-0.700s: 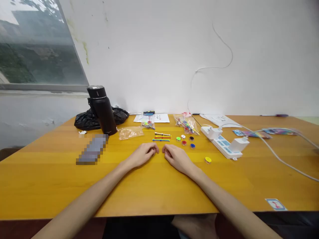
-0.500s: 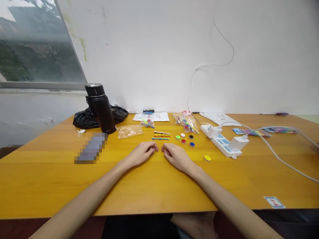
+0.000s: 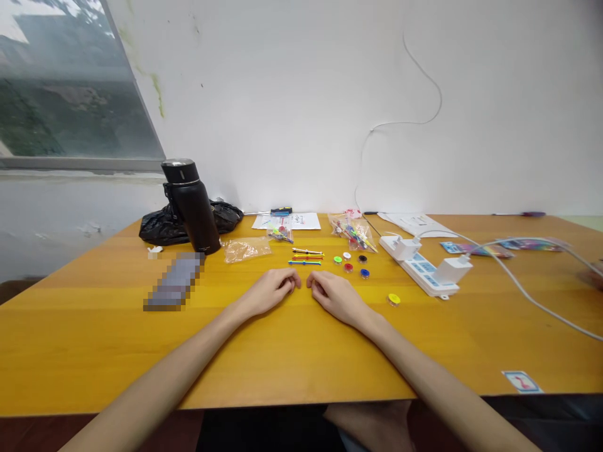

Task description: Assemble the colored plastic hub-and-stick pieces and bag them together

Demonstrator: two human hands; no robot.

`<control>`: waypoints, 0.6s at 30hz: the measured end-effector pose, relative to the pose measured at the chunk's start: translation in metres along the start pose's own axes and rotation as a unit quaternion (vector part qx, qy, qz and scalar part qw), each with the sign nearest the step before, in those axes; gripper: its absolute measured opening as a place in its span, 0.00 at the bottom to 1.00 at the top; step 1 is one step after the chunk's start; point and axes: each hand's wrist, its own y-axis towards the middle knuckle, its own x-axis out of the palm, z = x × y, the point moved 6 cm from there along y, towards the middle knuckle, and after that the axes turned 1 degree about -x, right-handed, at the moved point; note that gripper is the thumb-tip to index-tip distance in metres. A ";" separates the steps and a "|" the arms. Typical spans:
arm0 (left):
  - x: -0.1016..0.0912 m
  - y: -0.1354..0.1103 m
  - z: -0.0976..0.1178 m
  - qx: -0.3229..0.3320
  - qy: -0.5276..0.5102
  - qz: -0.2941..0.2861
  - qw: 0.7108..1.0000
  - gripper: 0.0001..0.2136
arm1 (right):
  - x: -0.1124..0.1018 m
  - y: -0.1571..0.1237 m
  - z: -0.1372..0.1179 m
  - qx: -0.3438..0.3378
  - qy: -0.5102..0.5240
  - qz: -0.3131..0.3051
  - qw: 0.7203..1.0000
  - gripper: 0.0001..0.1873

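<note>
My left hand (image 3: 270,291) and my right hand (image 3: 332,295) rest on the wooden table (image 3: 282,351), fingers curled under, fingertips almost meeting at the middle. Neither hand holds anything. Just beyond the fingertips lie three thin coloured sticks (image 3: 306,257) side by side. To their right sit several small round coloured caps (image 3: 349,263). A yellow cap (image 3: 394,299) lies alone to the right of my right hand.
A black flask (image 3: 191,206) stands at the back left before a black bag (image 3: 160,227). Small clear bags of parts (image 3: 352,233) and papers (image 3: 287,221) lie near the wall. A white power strip (image 3: 426,269) with plugs and cables runs right.
Nothing has moved on the table; only the view has shifted slightly. Both hands stay in the same place.
</note>
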 end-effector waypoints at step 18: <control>-0.002 -0.002 0.006 0.005 0.012 -0.008 1.000 0.14 | -0.067 -0.107 0.053 0.142 -0.259 0.188 0.937 0.20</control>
